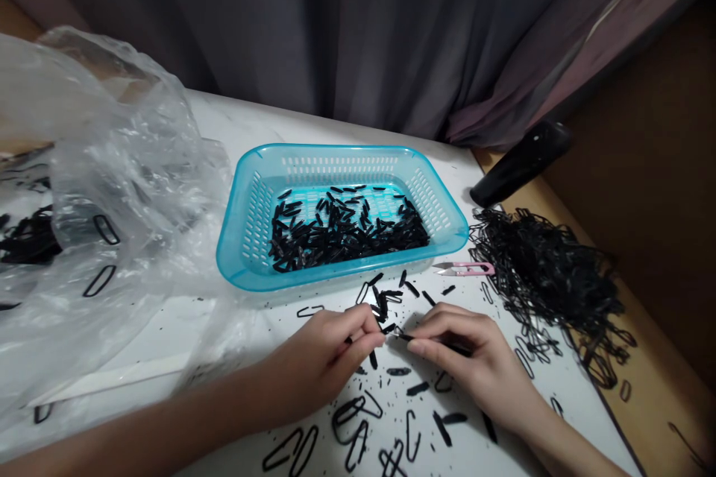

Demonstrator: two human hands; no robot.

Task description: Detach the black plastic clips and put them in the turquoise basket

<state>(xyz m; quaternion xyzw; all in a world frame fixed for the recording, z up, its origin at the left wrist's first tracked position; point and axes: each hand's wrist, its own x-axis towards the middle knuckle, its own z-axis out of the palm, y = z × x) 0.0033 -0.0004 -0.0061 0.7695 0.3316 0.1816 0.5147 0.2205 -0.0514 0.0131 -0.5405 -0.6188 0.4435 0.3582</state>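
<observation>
My left hand (342, 349) is closed, pinching a small black strip (388, 329) between thumb and forefinger. My right hand (467, 346) is closed around a slim black tool (403, 337) with a pale, shiny tip; its exact kind is too small to make out. The tip meets or nearly meets the strip. Around both hands, short black pieces (417, 389) and black elongated loops (356, 446) lie scattered among dark crumbs on the white tabletop (313, 305). Just beyond my hands stands a blue perforated basket (341, 268), its floor covered with many short black pieces.
Pink-handled thread snips (475, 269) lie right of the basket. Beside them, a large heap of black loops (553, 276) spreads over the table edge. A black cylindrical object (520, 164) leans behind it. Clear plastic bags (134, 164) crowd the left; a dark curtain (335, 30) hangs behind.
</observation>
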